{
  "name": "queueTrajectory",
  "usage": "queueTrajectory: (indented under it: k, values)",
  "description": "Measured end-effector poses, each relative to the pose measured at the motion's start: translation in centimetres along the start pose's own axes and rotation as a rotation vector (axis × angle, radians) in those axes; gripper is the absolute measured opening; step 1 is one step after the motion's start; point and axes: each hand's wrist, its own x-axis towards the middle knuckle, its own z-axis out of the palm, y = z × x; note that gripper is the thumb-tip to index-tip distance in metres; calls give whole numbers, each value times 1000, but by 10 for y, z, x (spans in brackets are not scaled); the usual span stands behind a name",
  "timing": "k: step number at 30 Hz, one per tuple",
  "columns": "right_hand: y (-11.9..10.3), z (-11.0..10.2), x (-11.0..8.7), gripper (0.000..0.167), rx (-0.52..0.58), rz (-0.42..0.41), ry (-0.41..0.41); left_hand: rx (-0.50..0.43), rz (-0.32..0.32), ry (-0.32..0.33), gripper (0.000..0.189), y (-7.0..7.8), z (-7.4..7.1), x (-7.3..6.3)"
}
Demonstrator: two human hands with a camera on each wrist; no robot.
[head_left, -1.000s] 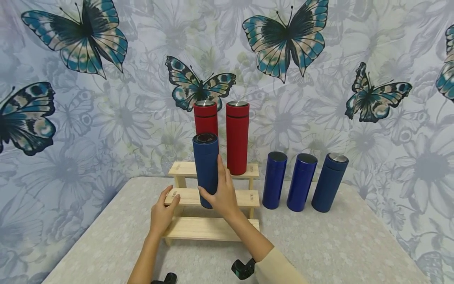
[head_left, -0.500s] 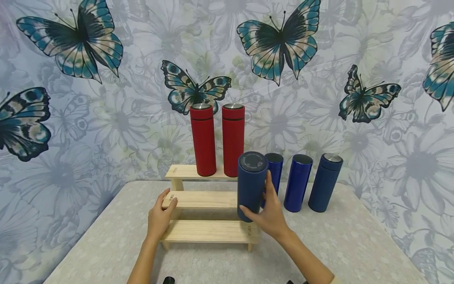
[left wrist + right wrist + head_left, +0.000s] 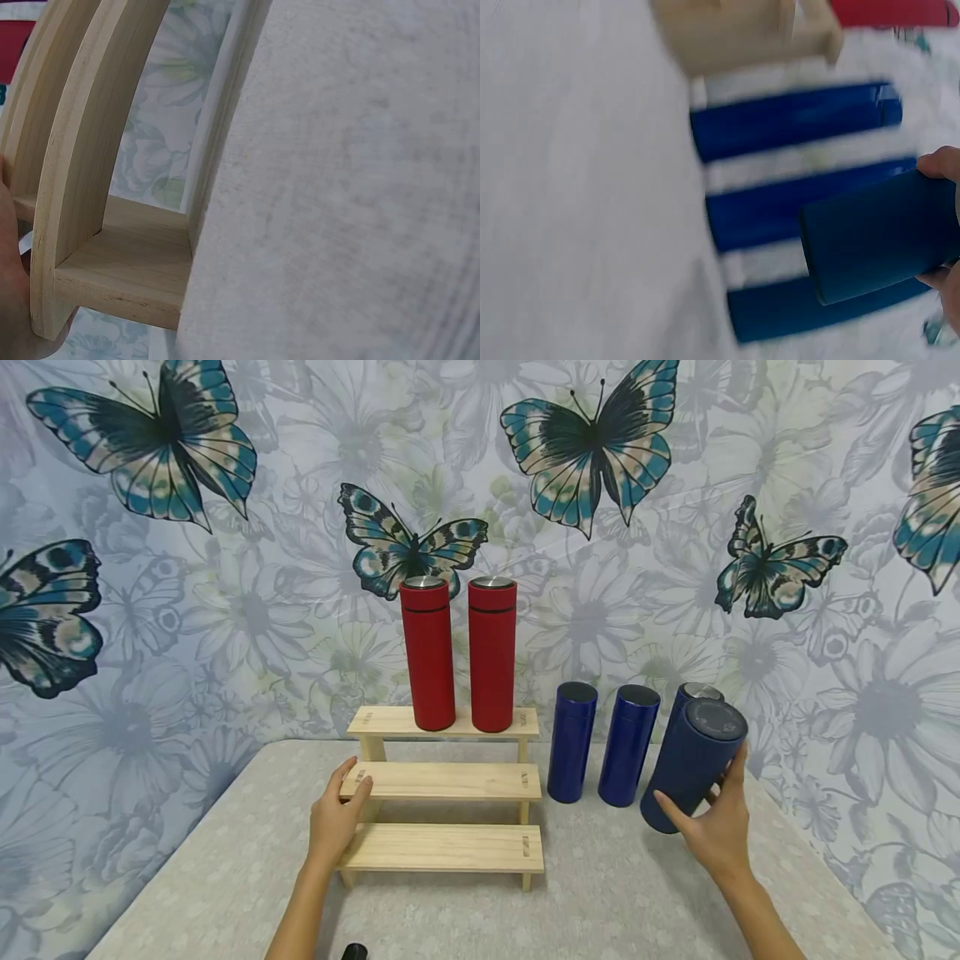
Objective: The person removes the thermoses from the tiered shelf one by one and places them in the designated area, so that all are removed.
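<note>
My right hand (image 3: 720, 827) grips a dark blue thermos flask (image 3: 693, 760), thumb on its near side, and holds it at the right of the table. In the right wrist view the held flask (image 3: 881, 236) hangs above the tabletop, tilted, overlapping the blue flasks behind it. My left hand (image 3: 336, 818) grips the left end of the middle shelf of a three-step wooden stand (image 3: 442, 781). From the left wrist, the stand's side (image 3: 82, 150) fills the left of the view, with part of the hand at its edge. Two red flasks (image 3: 429, 656) stand upright on the top shelf.
Two glossy blue flasks (image 3: 572, 743) stand in a row right of the stand. A matte blue flask (image 3: 684, 697) with a silver lid stands behind the held one, mostly hidden. A light patterned cloth covers the table (image 3: 600, 893); a butterfly-print backdrop (image 3: 615, 610) rises behind.
My right hand has carried the dark blue flask from in front of the stand rightward, past the two glossy blue flasks. The left hand has stayed on the middle shelf.
</note>
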Motion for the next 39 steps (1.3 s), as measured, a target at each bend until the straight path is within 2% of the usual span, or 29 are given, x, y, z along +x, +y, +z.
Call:
queueTrajectory:
  k: [5, 12, 19, 26, 29, 34, 36, 39]
  values:
    - [34, -16, -9, 126, -88, 152, 2, 2, -1, -10, 61, 1, -2, 0]
    - [63, -18, -22, 127, -151, 231, -38, -3, 1, -2, 61, 0, -1, 0]
    - [72, -19, -24, 125, -158, 279, -54, 2, 10, 9, 61, 1, 0, 1]
    - [67, -19, -22, 121, -157, 318, -44, -13, 12, 3, 60, 1, 0, 0]
    - [58, -20, -16, 113, -136, 241, 54, -7, 12, -1, 60, 1, 0, -1]
    - [25, -19, 9, 87, -92, -27, 311, -6, 8, 3, 60, 0, 0, 0]
    - [6, -14, 20, 79, -51, -108, 347, -4, 12, 8, 60, 0, 0, 0]
    - [-22, 2, 30, 70, -8, -200, 322, -7, 12, 4, 60, 0, 0, 0]
